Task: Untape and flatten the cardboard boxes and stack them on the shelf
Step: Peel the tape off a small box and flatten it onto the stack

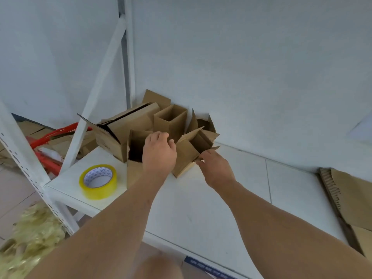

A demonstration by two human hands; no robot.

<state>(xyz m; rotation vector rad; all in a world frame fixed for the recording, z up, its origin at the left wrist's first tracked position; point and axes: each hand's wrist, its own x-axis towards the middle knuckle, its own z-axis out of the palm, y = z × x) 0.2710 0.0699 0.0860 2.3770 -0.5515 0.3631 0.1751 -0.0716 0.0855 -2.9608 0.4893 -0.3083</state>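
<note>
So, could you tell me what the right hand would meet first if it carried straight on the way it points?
Probably the small open box: the right hand points up-left at its near flap, its fingers already at the flap's edge. Actual contact is unclear.

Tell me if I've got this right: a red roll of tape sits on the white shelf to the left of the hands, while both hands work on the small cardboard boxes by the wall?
Not quite: the roll of tape is yellow, not red, as the head view shows. The rest holds: it sits on the white shelf to the left of the hands, and the left hand and right hand are at the small cardboard boxes by the wall.
</note>
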